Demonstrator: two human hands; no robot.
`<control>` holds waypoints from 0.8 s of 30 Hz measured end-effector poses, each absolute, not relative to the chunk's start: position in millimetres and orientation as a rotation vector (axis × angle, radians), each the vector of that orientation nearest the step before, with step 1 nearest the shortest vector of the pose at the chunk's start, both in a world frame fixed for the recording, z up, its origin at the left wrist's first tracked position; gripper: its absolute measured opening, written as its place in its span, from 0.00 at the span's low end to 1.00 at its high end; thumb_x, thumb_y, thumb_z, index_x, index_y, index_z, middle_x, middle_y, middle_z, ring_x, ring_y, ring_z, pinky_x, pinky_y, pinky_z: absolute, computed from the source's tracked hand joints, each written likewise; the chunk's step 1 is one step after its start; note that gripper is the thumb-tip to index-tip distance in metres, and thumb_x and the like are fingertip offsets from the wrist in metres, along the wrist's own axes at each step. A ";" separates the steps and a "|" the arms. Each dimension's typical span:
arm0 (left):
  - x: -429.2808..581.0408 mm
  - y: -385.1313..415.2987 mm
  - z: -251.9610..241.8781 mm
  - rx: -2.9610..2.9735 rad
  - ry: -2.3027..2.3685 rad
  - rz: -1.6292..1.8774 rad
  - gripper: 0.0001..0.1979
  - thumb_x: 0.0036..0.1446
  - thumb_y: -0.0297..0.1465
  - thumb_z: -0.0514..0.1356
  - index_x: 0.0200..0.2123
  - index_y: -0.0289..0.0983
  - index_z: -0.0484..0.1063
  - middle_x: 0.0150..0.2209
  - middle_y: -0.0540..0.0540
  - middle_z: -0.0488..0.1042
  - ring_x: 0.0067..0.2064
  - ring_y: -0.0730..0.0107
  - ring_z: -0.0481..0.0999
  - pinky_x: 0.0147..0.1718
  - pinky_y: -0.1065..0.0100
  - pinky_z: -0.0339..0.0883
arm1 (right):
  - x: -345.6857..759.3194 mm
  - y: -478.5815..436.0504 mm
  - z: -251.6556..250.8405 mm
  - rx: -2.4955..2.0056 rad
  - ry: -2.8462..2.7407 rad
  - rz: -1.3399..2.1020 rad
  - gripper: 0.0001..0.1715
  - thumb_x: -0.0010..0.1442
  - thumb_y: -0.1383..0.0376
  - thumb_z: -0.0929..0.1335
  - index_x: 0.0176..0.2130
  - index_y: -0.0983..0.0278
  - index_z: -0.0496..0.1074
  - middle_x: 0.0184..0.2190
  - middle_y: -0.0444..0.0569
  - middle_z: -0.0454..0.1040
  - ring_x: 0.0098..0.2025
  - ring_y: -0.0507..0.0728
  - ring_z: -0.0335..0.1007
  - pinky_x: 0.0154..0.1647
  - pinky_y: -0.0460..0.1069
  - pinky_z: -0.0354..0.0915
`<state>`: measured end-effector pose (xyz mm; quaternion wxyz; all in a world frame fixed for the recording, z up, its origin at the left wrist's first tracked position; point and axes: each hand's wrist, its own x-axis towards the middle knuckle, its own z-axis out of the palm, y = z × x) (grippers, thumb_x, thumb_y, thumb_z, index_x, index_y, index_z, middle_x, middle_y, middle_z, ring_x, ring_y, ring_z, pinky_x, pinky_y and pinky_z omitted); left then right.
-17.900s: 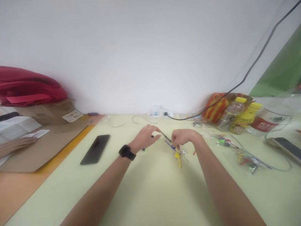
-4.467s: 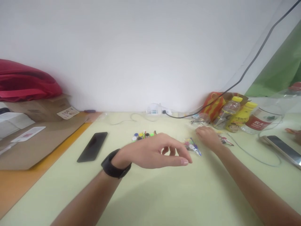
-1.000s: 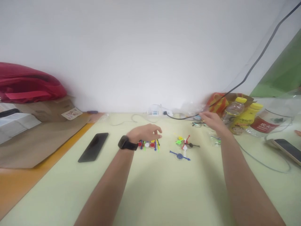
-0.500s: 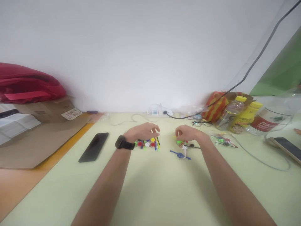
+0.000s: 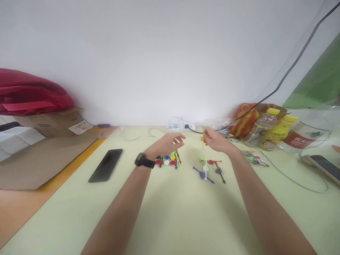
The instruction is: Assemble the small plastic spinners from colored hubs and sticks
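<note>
My right hand (image 5: 216, 141) is raised over the table, its fingers pinching a yellow arrow spinner (image 5: 203, 139). Below it lies a loose cluster of arrow spinners: a green one (image 5: 202, 161), a red one (image 5: 211, 162), a white one (image 5: 205, 170), a blue one (image 5: 202, 175) and a black one (image 5: 218, 170). The white one overlaps the blue one. My left hand (image 5: 170, 143), with a black watch (image 5: 144, 161) at the wrist, hovers with fingers apart and nothing in them. Just under it are coloured round discs (image 5: 166, 163) and a bunch of coloured arrows (image 5: 177, 162).
A dark phone (image 5: 105, 165) lies to the left, near cardboard (image 5: 47, 152). Glasses (image 5: 233, 139), a bag of small coloured parts (image 5: 255, 158), bottles (image 5: 261, 127) and another phone (image 5: 325, 166) are at the right. A power strip (image 5: 174, 124) sits against the wall.
My right hand has risen from the spinner cluster, now with the yellow spinner in its fingers. The black spinner points another way, and the white one has shifted slightly. My left hand has moved slightly right.
</note>
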<state>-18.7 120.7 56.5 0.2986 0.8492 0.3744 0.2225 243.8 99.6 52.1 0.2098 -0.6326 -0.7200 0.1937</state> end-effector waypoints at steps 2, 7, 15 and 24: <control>-12.1 120.7 54.1 2.200 0.937 0.677 0.20 0.64 0.43 0.60 0.55 0.41 0.74 0.54 0.42 0.77 0.49 0.62 0.80 0.48 0.63 0.74 | 229.4 95.0 53.9 -1.512 -1.892 0.893 0.09 0.74 0.61 0.58 0.39 0.60 0.60 0.34 0.50 0.78 0.37 0.56 0.76 0.39 0.49 0.68; -0.3 122.0 44.3 2.104 0.810 0.776 0.18 0.64 0.40 0.61 0.53 0.37 0.74 0.48 0.41 0.80 0.47 0.62 0.81 0.47 0.62 0.75 | 197.0 92.5 44.4 -1.261 -1.630 1.263 0.08 0.72 0.61 0.61 0.39 0.60 0.61 0.31 0.47 0.80 0.36 0.55 0.78 0.44 0.51 0.71; -4.8 129.4 31.0 2.066 0.862 0.831 0.15 0.59 0.41 0.66 0.41 0.35 0.75 0.40 0.41 0.80 0.39 0.64 0.81 0.40 0.64 0.75 | 194.0 103.4 21.4 -1.056 -1.470 1.470 0.08 0.55 0.64 0.70 0.37 0.63 0.69 0.33 0.48 0.79 0.34 0.53 0.74 0.41 0.48 0.69; -0.6 123.9 25.3 2.170 0.881 0.729 0.09 0.59 0.37 0.63 0.36 0.36 0.74 0.35 0.46 0.80 0.38 0.65 0.81 0.35 0.68 0.72 | 194.4 101.9 14.7 -1.492 -1.742 1.113 0.09 0.61 0.63 0.63 0.40 0.63 0.69 0.30 0.45 0.72 0.28 0.51 0.64 0.27 0.45 0.59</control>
